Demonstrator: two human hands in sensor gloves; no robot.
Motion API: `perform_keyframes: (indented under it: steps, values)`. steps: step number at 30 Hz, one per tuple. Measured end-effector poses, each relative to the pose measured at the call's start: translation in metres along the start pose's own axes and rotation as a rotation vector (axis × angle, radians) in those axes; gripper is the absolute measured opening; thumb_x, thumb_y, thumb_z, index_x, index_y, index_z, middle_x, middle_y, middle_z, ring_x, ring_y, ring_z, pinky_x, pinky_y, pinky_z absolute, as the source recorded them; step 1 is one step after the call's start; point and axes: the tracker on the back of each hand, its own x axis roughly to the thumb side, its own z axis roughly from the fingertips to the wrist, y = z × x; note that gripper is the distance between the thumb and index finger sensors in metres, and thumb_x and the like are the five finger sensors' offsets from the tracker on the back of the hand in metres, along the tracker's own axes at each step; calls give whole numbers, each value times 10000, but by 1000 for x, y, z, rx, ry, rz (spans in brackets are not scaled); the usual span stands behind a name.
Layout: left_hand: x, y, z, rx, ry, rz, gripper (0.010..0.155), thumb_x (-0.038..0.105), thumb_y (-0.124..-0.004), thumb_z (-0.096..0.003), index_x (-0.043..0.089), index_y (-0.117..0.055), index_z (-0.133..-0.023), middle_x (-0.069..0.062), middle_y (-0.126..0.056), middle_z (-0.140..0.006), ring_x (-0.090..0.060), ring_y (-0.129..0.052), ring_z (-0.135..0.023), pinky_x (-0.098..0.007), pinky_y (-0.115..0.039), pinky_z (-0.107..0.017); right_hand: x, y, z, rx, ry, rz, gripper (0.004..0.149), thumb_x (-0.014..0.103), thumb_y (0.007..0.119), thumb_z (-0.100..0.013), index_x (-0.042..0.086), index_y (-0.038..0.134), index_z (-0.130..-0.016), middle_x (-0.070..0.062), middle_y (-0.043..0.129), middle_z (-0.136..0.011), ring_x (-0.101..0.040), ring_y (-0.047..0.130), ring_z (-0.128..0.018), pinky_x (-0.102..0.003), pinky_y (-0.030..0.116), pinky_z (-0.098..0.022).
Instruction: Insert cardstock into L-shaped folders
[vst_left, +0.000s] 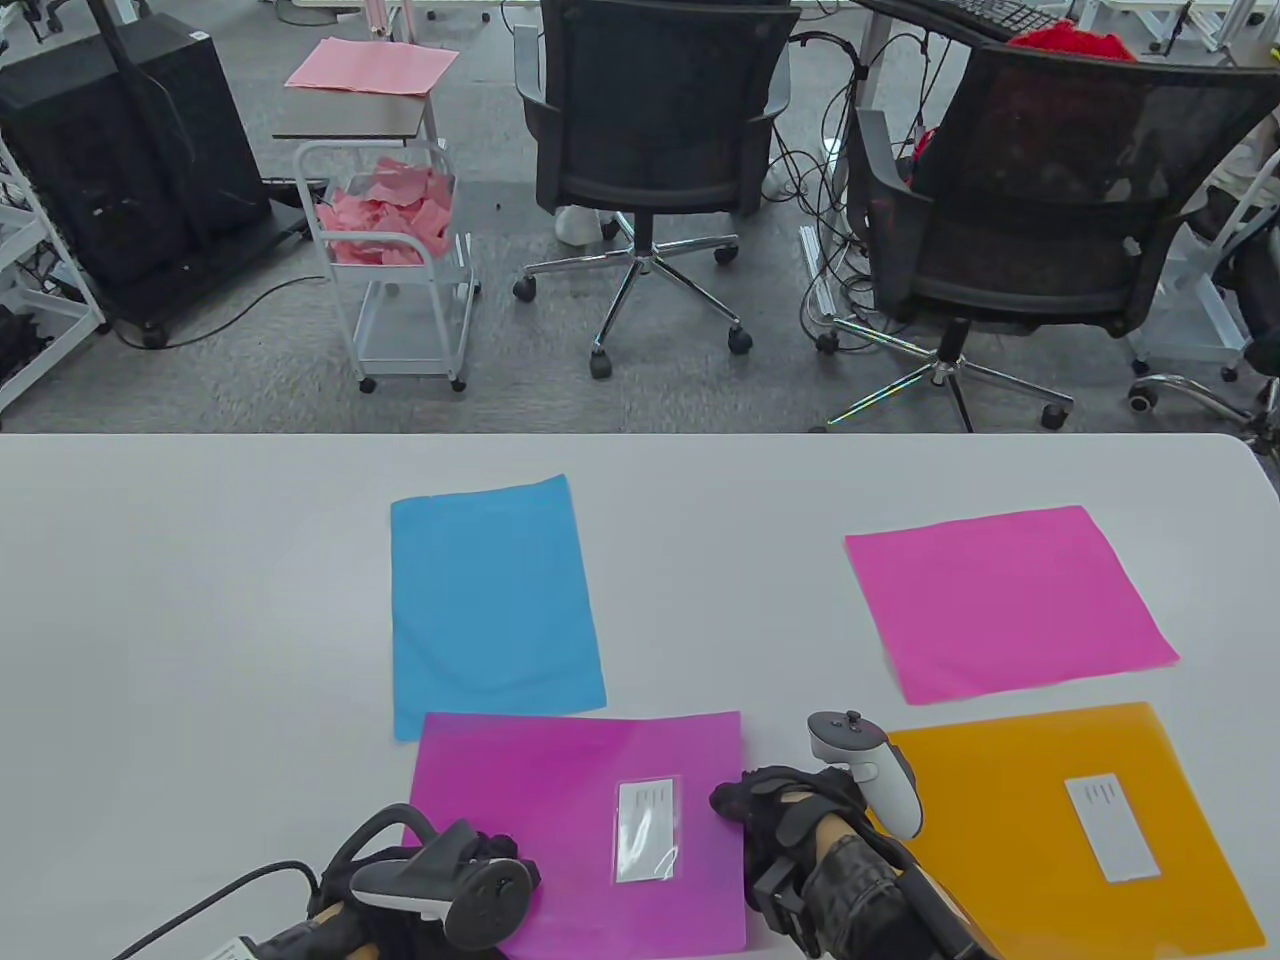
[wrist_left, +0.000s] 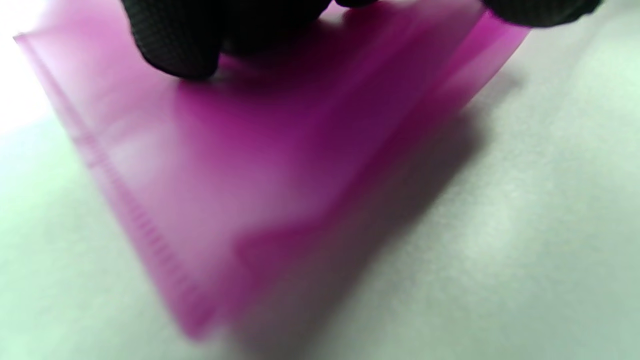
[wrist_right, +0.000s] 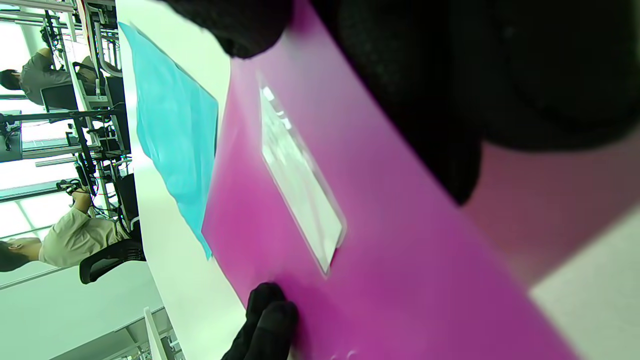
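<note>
- two folders are lying near the front edge of the table (vst_left: 150, 600): a magenta folder (vst_left: 580, 800) at 6 o'clock and an orange folder (vst_left: 1060, 830) at 4 o'clock, each carrying a white label pocket.
- two loose sheets are waiting farther back, a blue sheet (vst_left: 495, 605) at 11 o'clock of the magenta folder, its near edge touching or slightly under that folder, and a pink sheet (vst_left: 1010, 600) at 12 o'clock of the orange one; neither appears to be inside a folder, so i am judging the task as barely begun.
- the left hand (vst_left: 440, 885) is pressing fingertips (wrist_left: 175, 55) on the magenta folder's near left corner, and the left wrist view seems to be showing its layers parting there.
- the right hand (vst_left: 790, 810) is resting at the folder's right edge, fingers (wrist_right: 440, 125) lying over the plastic; whether they are pinching a layer i cannot tell.
- both wrist views are blurring badly, and gloves are covering much of them.
- the orange folder's near corner is hiding behind the right forearm.
</note>
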Motion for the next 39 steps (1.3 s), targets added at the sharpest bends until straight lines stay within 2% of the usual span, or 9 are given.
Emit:
perform_keyframes:
  steps: [6, 10, 14, 18, 22, 26, 33, 37, 39]
  values:
    - [-8, 2, 0, 1, 25, 107, 764, 588, -718, -410, 212, -490, -1035, -160, -592, -1056, -419, -745, -922, -522, -816, -634, 2, -2, 3, -41, 9, 34, 575, 399, 664, -484, -40, 540, -833, -190, 958, -538, -224, 1064, -262, -341, 933, -129]
    - [-12, 5, -1, 216, 171, 150, 669, 506, -691, -419, 194, -563, -998, -71, -803, -948, -319, -924, -788, -449, -929, -514, 4, -4, 5, -60, -1, 47, 707, 550, 611, -490, -50, 512, -848, -218, 935, -565, -232, 1059, -274, -346, 926, -136]
    - [-18, 4, -2, 267, 204, 229, 638, 549, -663, -436, 193, -638, -964, -21, -874, -882, -287, -959, -721, -434, -949, -463, 10, -9, 13, -133, 3, 88, 809, 635, 552, -463, -69, 497, -857, -283, 893, -607, -278, 1049, -311, -388, 913, -155]
    - [-24, 4, -1, 253, 198, 286, 605, 514, -610, -457, 190, -633, -968, -24, -867, -889, -290, -941, -732, -442, -934, -471, 26, -30, 36, -397, 20, 289, 787, 610, 577, -455, -54, 507, -871, -311, 857, -664, -332, 1021, -371, -440, 885, -205]
    - [-25, 4, -1, 244, 187, 297, 599, 503, -601, -464, 184, -627, -971, -31, -864, -891, -300, -937, -730, -448, -930, -471, 39, -63, 51, -904, 55, 492, 758, 515, 710, -414, 10, 462, -922, -348, 730, -795, -417, 933, -499, -491, 827, -267]
    - [-25, 4, -2, 238, 183, 301, 597, 495, -594, -468, 177, -621, -973, -36, -861, -893, -302, -936, -730, -450, -929, -472, 48, -96, 45, -1045, 265, 691, 807, 499, 720, -412, 159, 272, -992, -269, 384, -1022, -480, 584, -842, -517, 704, -467]
    - [-26, 5, -1, 235, 184, 308, 599, 497, -591, -469, 179, -616, -975, -36, -859, -895, -298, -936, -731, -446, -931, -472, 46, -145, 10, -942, 515, 599, 878, 530, 730, -425, 317, 81, -976, -45, -1, -1093, -383, 114, -987, -578, 397, -703]
    - [-26, 5, -1, 238, 178, 304, 600, 497, -592, -468, 172, -621, -972, -42, -864, -889, -305, -939, -723, -448, -933, -465, 49, -145, 3, -941, 491, 573, 725, 481, 703, -443, 206, 330, -1000, -110, 285, -1118, -390, 275, -1000, -582, 456, -686]
    - [-25, 4, -2, 245, 166, 291, 602, 499, -593, -467, 172, -624, -971, -46, -866, -885, -303, -944, -716, -447, -935, -459, 57, -136, 0, -1007, 511, 704, 648, 443, 721, -453, 177, 441, -973, -140, 421, -1096, -408, 405, -981, -575, 522, -666]
